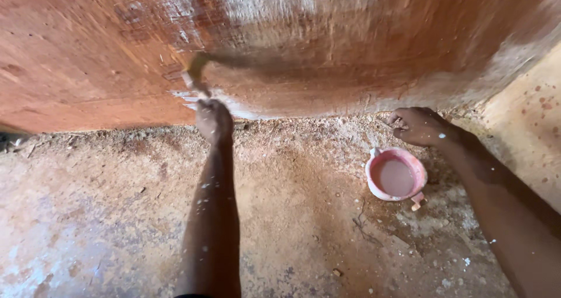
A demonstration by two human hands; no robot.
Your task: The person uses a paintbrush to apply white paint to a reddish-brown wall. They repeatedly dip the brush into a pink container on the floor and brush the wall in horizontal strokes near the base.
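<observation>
left of the pink cup [396,177], my left hand [213,121] clamps the brush [196,76] by its handle on the wall [87,52], light, bristles floppy; right hand [419,126] loosely curled, empty, just above the cup.

The wall [87,58] in front of me looks like rough, matt reddish plaster, streaked with chalky white. Against it, the brush [196,76] in my left hand [213,121] shows a pale handle; its bristles are blurred. Below the wall, the floor [105,216] is gritty, dusty earth or cement. The cup [396,175] looks like smooth pink plastic, holding cloudy, dull liquid.
</observation>
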